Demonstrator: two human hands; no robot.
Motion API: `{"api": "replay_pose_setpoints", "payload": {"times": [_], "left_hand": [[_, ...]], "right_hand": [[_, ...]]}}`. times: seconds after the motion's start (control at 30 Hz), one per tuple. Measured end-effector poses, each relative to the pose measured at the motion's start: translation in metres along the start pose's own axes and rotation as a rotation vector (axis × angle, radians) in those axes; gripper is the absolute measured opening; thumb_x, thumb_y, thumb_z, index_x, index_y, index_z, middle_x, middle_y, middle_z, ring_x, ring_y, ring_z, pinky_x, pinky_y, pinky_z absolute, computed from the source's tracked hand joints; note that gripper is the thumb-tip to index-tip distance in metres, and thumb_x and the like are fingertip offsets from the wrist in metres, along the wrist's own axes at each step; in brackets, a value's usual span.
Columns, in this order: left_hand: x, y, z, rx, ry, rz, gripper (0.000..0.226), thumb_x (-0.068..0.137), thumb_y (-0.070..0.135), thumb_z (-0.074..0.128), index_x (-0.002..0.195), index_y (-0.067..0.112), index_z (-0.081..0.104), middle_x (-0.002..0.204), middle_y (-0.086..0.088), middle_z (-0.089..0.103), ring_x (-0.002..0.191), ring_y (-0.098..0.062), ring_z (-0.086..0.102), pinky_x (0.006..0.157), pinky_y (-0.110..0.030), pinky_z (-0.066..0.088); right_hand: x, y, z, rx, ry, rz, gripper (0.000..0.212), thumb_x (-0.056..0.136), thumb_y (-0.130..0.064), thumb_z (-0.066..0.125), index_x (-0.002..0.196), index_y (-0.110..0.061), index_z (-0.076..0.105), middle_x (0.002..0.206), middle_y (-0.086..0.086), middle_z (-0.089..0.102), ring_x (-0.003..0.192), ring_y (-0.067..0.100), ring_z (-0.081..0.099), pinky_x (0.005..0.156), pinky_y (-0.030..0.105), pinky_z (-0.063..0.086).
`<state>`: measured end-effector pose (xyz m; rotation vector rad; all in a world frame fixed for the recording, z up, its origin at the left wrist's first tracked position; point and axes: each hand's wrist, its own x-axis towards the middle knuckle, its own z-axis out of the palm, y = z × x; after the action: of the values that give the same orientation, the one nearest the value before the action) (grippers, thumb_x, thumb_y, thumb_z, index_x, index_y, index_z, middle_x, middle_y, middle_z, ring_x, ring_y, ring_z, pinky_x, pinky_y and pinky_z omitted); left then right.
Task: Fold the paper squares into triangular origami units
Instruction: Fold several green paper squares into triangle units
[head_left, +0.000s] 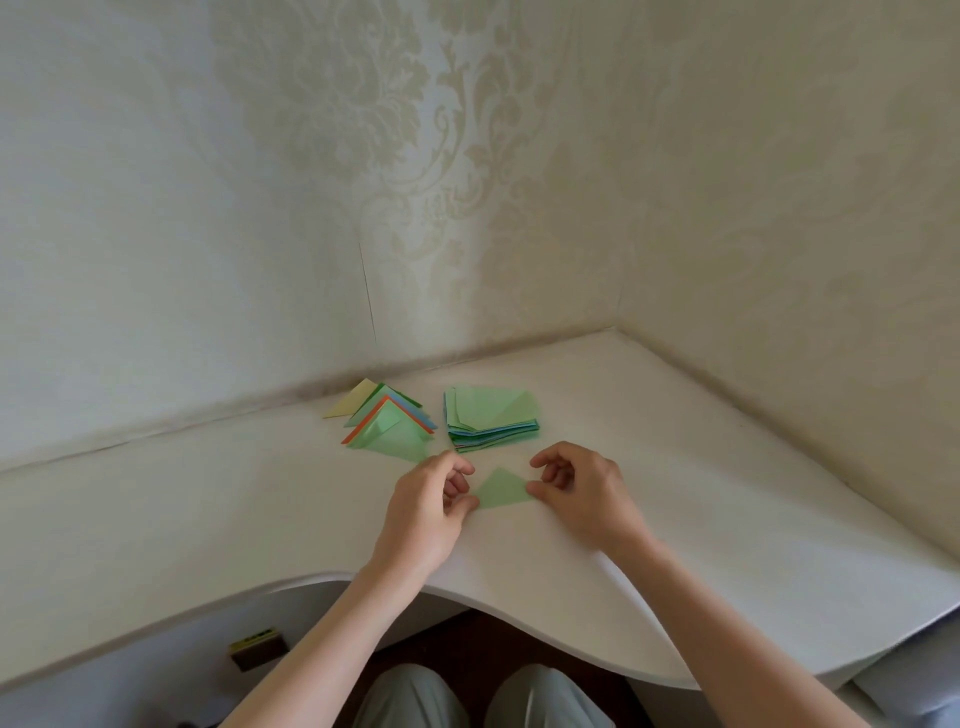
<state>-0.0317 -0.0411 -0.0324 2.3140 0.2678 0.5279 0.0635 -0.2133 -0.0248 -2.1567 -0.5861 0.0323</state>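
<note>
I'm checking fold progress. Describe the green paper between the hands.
The green paper is a thin, pale green sheet already folded into a triangle, apex pointing away from the person. It lies flat on the white table. The left hand pinches its left corner, the right hand its right corner.

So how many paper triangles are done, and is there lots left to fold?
Done: a fanned pile of folded triangles lies at the back left; I cannot count them exactly. In hand: the left hand and right hand each pinch a corner of a green triangle on the table. Left: a thick stack of paper squares waits, so quite a lot.
</note>
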Motion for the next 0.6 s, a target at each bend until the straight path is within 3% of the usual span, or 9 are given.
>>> {"api": "replay_pose_setpoints", "payload": {"times": [0.13, 0.2, 0.33, 0.47, 0.6], "left_hand": [[-0.003, 0.006, 0.002, 0.100, 0.023, 0.026, 0.024, 0.082, 0.003, 0.067, 0.102, 0.016, 0.066, 0.088, 0.006, 0.064, 0.079, -0.009, 0.061, 0.078, -0.025, 0.051], [-0.003, 0.015, 0.005, 0.183, 0.038, 0.051, 0.024, 0.085, 0.007, 0.064, 0.108, 0.016, 0.063, 0.097, 0.003, 0.064, 0.085, -0.013, 0.060, 0.079, -0.024, 0.048], [0.000, 0.028, 0.012, 0.277, 0.033, -0.005, 0.035, 0.086, 0.037, 0.066, 0.113, 0.018, 0.058, 0.104, -0.001, 0.057, 0.094, -0.019, 0.056, 0.076, -0.023, 0.041], [0.003, 0.032, 0.017, 0.295, 0.018, -0.070, 0.038, 0.083, 0.036, 0.070, 0.114, 0.017, 0.055, 0.107, -0.002, 0.055, 0.096, -0.021, 0.057, 0.080, -0.026, 0.042], [0.009, 0.030, 0.015, 0.255, -0.009, -0.133, 0.038, 0.080, 0.037, 0.074, 0.109, 0.020, 0.056, 0.103, 0.001, 0.056, 0.091, -0.017, 0.057, 0.073, -0.023, 0.039]], "right_hand": [[-0.001, 0.002, 0.004, -0.004, 0.021, -0.013, 0.019, 0.072, -0.013, 0.077, 0.087, -0.017, 0.068, 0.074, -0.002, 0.061, 0.063, 0.006, 0.050, 0.065, 0.014, 0.041], [-0.001, 0.001, 0.005, -0.020, 0.026, -0.021, 0.018, 0.073, -0.014, 0.077, 0.088, -0.018, 0.067, 0.074, -0.005, 0.060, 0.065, 0.006, 0.050, 0.067, 0.018, 0.042], [-0.002, 0.003, 0.007, -0.051, 0.034, -0.033, 0.017, 0.075, -0.017, 0.075, 0.089, -0.021, 0.067, 0.076, -0.007, 0.059, 0.069, 0.009, 0.053, 0.071, 0.024, 0.045], [-0.003, 0.004, 0.008, -0.063, 0.044, -0.052, 0.017, 0.076, -0.018, 0.074, 0.090, -0.023, 0.067, 0.079, -0.007, 0.060, 0.070, 0.008, 0.053, 0.072, 0.024, 0.045], [-0.004, 0.006, 0.009, -0.065, 0.053, -0.073, 0.017, 0.076, -0.018, 0.074, 0.091, -0.024, 0.067, 0.079, -0.008, 0.059, 0.069, 0.002, 0.051, 0.074, 0.023, 0.045]]}}
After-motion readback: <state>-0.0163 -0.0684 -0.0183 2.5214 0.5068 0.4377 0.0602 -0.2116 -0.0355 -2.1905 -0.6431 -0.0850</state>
